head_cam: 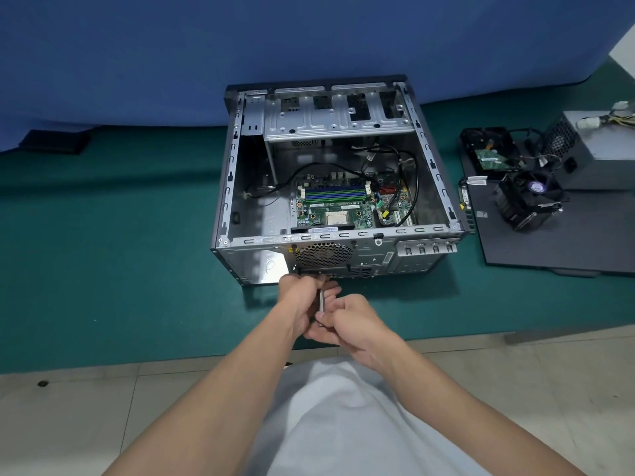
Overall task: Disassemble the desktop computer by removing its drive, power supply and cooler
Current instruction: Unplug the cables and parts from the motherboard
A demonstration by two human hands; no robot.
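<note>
Green mat [137, 269], computer case [378, 259] just beyond, left hand [298, 298] and right hand [352, 321] both gripping screwdriver [322, 301]

Open green mat [120, 252] at centre left gives passage; the case [343, 233] blocks the centre, while the cooler [529, 201] and power supply [604, 159] crowd the right edge.
</note>
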